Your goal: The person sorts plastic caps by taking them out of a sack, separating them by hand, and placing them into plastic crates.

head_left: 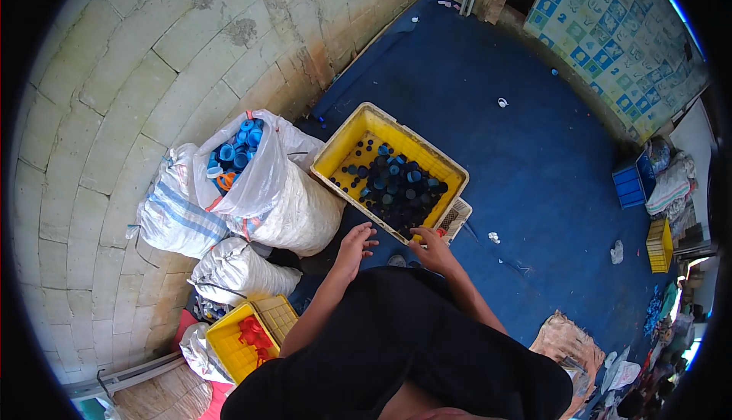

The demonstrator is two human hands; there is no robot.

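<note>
A large yellow crate [450,167] stands on the blue floor, with many dark and blue caps [393,184] in it, gathered mostly toward its near and right part. My left hand [355,248] is held below the crate's near left side, fingers apart and nothing in it. My right hand [431,249] is at the crate's near corner, fingers spread, with no object in its grasp; whether it touches the rim I cannot tell. Beside that corner a smaller pale crate [459,219] with a red piece near it is partly hidden under the yellow one.
An open white sack [301,210] of blue caps stands left of the crate, beside closed sacks [183,206]. A yellow crate [229,340] with red pieces is at lower left. Blue [631,184] and yellow [659,245] crates stand far right. A block wall [114,123] runs along the left.
</note>
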